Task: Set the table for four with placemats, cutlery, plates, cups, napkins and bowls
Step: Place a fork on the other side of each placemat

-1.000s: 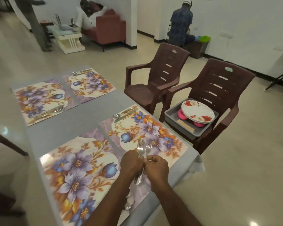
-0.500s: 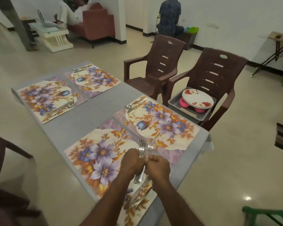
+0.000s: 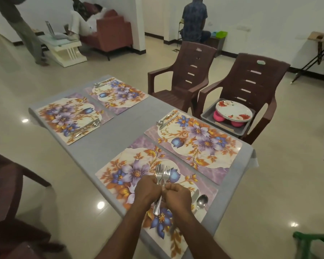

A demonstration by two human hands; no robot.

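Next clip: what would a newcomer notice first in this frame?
Two hands, left hand and right hand, grip a bunch of forks over the nearest placemat. Four floral placemats cover the grey table, each with cutlery already at one edge. On the right chair a grey tray holds plates stacked on pink cups.

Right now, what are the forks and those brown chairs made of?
The forks look like polished metal, probably steel: silvery and shiny. The brown chairs look like moulded plastic: smooth, one-piece, with slots cut through the backs.
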